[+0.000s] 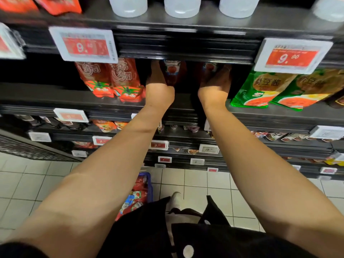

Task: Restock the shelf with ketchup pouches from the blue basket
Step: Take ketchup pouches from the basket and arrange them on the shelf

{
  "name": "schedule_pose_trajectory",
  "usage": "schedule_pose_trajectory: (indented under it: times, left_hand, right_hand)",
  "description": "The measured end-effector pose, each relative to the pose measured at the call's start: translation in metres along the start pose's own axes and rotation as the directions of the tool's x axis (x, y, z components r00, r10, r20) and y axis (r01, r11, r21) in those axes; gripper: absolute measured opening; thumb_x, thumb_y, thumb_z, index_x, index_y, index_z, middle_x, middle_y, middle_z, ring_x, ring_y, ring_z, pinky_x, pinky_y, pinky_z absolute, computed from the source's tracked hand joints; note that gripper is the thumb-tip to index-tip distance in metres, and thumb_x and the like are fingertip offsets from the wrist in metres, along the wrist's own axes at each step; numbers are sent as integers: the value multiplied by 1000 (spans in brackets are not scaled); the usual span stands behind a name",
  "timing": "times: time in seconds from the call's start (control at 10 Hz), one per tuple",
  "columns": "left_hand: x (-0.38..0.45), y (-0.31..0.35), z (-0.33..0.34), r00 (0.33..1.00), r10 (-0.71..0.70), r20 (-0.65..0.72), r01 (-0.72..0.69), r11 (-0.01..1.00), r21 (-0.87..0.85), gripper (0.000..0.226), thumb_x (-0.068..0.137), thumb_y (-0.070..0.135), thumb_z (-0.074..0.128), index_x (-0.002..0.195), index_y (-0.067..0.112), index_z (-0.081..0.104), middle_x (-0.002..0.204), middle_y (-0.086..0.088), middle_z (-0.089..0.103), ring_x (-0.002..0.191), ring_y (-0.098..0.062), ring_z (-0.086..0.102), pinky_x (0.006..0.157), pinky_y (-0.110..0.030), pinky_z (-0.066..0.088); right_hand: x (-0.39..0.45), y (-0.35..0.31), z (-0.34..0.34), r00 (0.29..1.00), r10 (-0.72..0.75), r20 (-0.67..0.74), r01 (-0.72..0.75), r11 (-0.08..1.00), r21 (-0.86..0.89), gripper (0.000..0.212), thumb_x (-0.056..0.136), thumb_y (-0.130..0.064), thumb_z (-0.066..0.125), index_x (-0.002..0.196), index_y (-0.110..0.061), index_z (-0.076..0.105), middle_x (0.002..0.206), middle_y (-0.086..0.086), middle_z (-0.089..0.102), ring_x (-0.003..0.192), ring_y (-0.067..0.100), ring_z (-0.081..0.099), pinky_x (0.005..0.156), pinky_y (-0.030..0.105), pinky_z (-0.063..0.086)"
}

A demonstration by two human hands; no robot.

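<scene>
Both my hands reach into the dark gap on the middle shelf, under the upper shelf's lip. My left hand holds an upright red ketchup pouch, fingers along its left side and thumb at its base. My right hand grips a second ketchup pouch; shadow hides its fingertips. The blue basket stands on the floor below my left arm, with several ketchup pouches inside, partly hidden by my arm and dark clothing.
Orange-red tomato sauce pouches stand left of the gap and green pouches right of it. Price tags hang on the shelf edge above. White bottles sit on the upper shelf. Lower shelves hold more pouches above a white tiled floor.
</scene>
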State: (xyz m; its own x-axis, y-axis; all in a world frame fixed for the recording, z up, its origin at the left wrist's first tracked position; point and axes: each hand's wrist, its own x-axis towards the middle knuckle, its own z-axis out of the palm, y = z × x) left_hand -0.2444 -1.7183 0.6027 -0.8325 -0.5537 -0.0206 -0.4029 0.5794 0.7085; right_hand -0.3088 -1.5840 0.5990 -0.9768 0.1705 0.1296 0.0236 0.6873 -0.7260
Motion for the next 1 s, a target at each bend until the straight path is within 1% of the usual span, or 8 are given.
schedule_pose_trajectory:
  times: [0.1, 0.2, 0.3, 0.4, 0.5, 0.6, 0.7, 1.0]
  left_hand:
    - [9, 8, 3, 978, -167, 122, 159, 985, 71, 36, 98, 19, 49, 123, -6, 57, 131, -22, 61, 120, -37, 58, 90, -36, 44]
    - [13, 8, 6, 974, -195, 112, 191, 980, 46, 41, 97, 22, 51, 130, -2, 54, 137, -21, 58, 124, -36, 56, 97, -38, 44]
    - [7, 5, 11, 997, -67, -32, 65, 996, -61, 66, 89, 15, 62, 149, 1, 36, 136, -23, 54, 121, -36, 56, 96, -34, 45]
    - [-6, 5, 20, 973, 77, -220, -108, 985, -134, 92, 75, 7, 73, 154, 6, 26, 140, -25, 42, 125, -39, 48, 98, -29, 41]
    - [-3, 7, 25, 971, 49, -235, -84, 986, -143, 97, 74, 11, 78, 156, 13, 26, 142, -24, 41, 126, -41, 49, 94, -35, 45]
    - [7, 10, 25, 966, 46, -254, -69, 994, -81, 89, 79, 21, 79, 153, 12, 31, 137, -24, 50, 120, -43, 56, 93, -43, 50]
    - [16, 10, 24, 973, 60, -221, -66, 998, -23, 86, 83, 20, 77, 154, 9, 30, 138, -23, 53, 122, -41, 57, 98, -41, 49]
    - [27, 5, 20, 978, 103, -182, -101, 995, 21, 80, 90, 20, 70, 155, 6, 27, 135, -22, 58, 122, -42, 57, 97, -41, 47]
  right_hand:
    - [15, -4, 9, 996, -76, 54, 79, 994, -72, 50, 104, -30, 46, 140, 4, 40, 144, 22, 49, 133, 35, 46, 103, 27, 26]
    - [22, -2, 13, 978, -102, 183, 123, 987, -104, 54, 107, -31, 40, 147, 3, 31, 154, 22, 37, 142, 33, 35, 106, 24, 16]
    - [23, 3, 13, 975, -102, 198, 123, 987, -100, 62, 105, -35, 44, 150, 3, 26, 156, 21, 35, 143, 32, 34, 110, 24, 17]
    - [10, 9, 14, 988, -93, 123, 106, 989, -105, 74, 98, -43, 56, 151, 1, 27, 151, 19, 41, 138, 31, 41, 113, 28, 26]
    - [3, 10, 18, 996, -79, 32, 82, 990, -114, 81, 92, -43, 63, 153, -5, 25, 149, 17, 42, 135, 30, 44, 112, 30, 30]
    - [11, 9, 21, 995, -84, 60, 96, 964, -248, 73, 96, -44, 57, 152, -8, 27, 151, 15, 40, 139, 29, 39, 113, 29, 26]
    - [16, 7, 20, 995, -74, 74, 94, 946, -310, 62, 99, -43, 54, 146, -6, 36, 146, 15, 46, 135, 31, 45, 107, 31, 32]
    - [17, 3, 16, 996, -39, 81, 56, 976, -213, 64, 98, -33, 58, 151, -8, 31, 140, 17, 55, 129, 35, 53, 103, 36, 41]
